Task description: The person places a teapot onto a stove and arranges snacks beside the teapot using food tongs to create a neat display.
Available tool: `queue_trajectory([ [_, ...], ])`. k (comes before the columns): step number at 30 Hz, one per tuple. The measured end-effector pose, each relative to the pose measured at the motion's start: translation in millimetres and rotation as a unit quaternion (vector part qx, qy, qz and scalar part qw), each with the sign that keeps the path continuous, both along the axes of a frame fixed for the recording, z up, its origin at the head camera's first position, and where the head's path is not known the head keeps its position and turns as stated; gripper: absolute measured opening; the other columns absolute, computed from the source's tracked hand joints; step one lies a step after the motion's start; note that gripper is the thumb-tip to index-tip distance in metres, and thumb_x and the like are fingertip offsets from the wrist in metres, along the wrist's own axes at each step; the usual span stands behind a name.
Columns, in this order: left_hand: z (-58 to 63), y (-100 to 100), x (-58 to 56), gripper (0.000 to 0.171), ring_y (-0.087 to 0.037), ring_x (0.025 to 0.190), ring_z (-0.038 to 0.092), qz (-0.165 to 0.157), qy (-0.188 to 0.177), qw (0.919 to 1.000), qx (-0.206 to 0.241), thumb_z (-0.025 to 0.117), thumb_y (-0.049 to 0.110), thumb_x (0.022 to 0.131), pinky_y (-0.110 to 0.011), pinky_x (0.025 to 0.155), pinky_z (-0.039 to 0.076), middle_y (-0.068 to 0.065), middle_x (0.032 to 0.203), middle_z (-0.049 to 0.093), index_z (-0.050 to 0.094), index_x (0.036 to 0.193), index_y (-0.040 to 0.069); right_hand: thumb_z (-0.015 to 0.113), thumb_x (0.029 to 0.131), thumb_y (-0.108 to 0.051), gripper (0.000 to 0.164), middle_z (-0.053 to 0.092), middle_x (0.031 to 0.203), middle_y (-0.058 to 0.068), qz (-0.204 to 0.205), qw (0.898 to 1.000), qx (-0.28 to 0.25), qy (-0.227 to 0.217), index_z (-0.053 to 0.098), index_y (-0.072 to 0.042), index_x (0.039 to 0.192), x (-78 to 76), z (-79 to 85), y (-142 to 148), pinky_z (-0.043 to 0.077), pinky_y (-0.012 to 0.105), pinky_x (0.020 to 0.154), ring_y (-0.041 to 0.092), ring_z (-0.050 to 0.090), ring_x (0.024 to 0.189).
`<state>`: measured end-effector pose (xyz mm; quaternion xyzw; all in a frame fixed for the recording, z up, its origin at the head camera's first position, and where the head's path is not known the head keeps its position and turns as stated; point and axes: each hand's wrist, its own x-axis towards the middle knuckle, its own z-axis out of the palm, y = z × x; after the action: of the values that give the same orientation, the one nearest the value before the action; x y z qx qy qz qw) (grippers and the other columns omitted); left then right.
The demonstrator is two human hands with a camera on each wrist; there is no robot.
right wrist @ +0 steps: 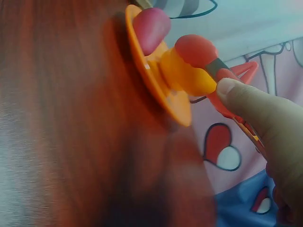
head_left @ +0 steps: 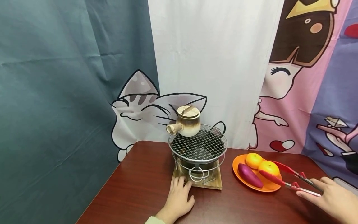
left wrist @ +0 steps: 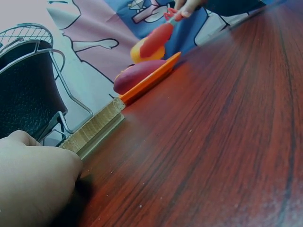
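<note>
My right hand (head_left: 332, 196) holds red-tipped tongs (head_left: 296, 183), with one red head on each side of the nearer orange (head_left: 269, 168). That orange sits on an orange plate (head_left: 236, 169) with a second orange (head_left: 254, 160) and a purple sweet potato (head_left: 250, 175). In the right wrist view, the thumb presses on the tongs (right wrist: 222, 71) close to the fruit (right wrist: 182, 73). My left hand (head_left: 179, 199) rests at the front left edge of a wooden board (head_left: 215, 184), its fingertips touching the board. The left wrist view shows this hand (left wrist: 38, 179) against the board (left wrist: 97, 125).
On the board stands a round stove (left wrist: 33, 90) in a wire frame, topped by a mesh grill (head_left: 201, 146). A side-handled clay teapot (head_left: 190, 124) with a wooden lid sits at the grill's back left. Behind the brown table (head_left: 134, 193) hangs a cartoon curtain (head_left: 218, 62).
</note>
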<state>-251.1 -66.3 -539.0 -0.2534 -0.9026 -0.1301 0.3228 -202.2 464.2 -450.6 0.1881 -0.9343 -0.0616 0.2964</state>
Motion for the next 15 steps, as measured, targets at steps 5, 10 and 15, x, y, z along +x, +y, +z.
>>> queue_trajectory([
  [5,-2.9,0,-0.3,0.044,-0.029,0.11,0.047,-0.002,0.004,1.0,0.002,0.075,0.03,0.067,-0.055,0.1,0.037,-0.006,0.114,0.05,0.066,0.108,0.018,0.085,0.063,-0.06,0.064,0.046,0.075,0.0,-0.1,0.984,-0.141,-0.034,0.073,-0.006,0.096,-2.9,21.2,-12,0.032,0.033,0.049,0.017,0.043,0.057],
  [10,-1.5,-1,1.1,0.043,-0.028,0.109,0.046,-0.001,0.008,0.9999,0.007,0.075,0.029,0.067,-0.054,0.1,0.037,-0.006,0.113,0.05,0.066,0.107,0.017,0.082,0.065,-0.065,0.07,0.047,0.078,0.001,-0.126,0.982,-0.131,-0.044,0.072,-0.006,0.1,-8.9,44.2,-18,0.034,0.035,0.05,0.02,0.046,0.058],
  [15,3.4,0,1.7,0.042,-0.028,0.109,0.046,-0.002,0.013,0.9999,0.008,0.075,0.028,0.067,-0.055,0.099,0.038,-0.006,0.113,0.05,0.066,0.107,0.017,0.079,0.068,-0.068,0.071,0.049,0.08,0.002,-0.135,0.981,-0.123,-0.057,0.072,-0.006,0.103,-14.2,63.5,-27,0.036,0.035,0.051,0.019,0.049,0.059],
])
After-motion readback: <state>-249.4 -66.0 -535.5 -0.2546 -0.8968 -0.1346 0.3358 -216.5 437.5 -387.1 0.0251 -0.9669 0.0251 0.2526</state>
